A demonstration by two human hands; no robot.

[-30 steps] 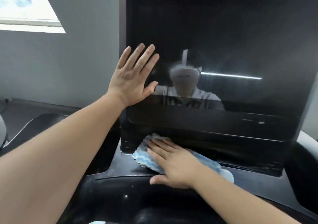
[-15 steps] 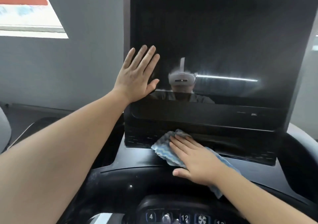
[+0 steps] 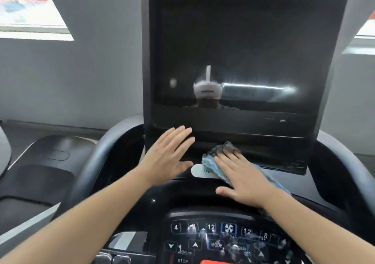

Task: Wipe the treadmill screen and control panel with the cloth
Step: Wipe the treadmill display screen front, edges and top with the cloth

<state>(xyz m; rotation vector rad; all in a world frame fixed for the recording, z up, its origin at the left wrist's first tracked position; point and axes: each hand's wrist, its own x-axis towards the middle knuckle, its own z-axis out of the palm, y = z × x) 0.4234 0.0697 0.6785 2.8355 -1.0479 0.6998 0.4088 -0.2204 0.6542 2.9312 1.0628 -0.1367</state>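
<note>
The treadmill's tall black screen (image 3: 243,40) fills the upper middle, dark and glossy with reflections. Below it runs a black ledge (image 3: 284,158) at the screen's base. My right hand (image 3: 243,178) lies flat on a blue and grey cloth (image 3: 213,162), pressing it against that ledge. My left hand (image 3: 170,154) hovers flat with fingers spread beside the cloth, at the screen's lower left corner, holding nothing. The control panel (image 3: 223,239) with lit number, MODE and STOP buttons sits at the bottom, between my forearms.
A small white oval tag (image 3: 197,170) sits on the console just left of the cloth. Curved black handrails (image 3: 97,162) flank the console. A second machine's dark deck (image 3: 40,172) lies to the left, a grey wall behind.
My left hand has come off the screen's left edge and dropped to the ledge beside the cloth. My right hand has slid the cloth rightward. The view has tilted down, showing the control panel.
</note>
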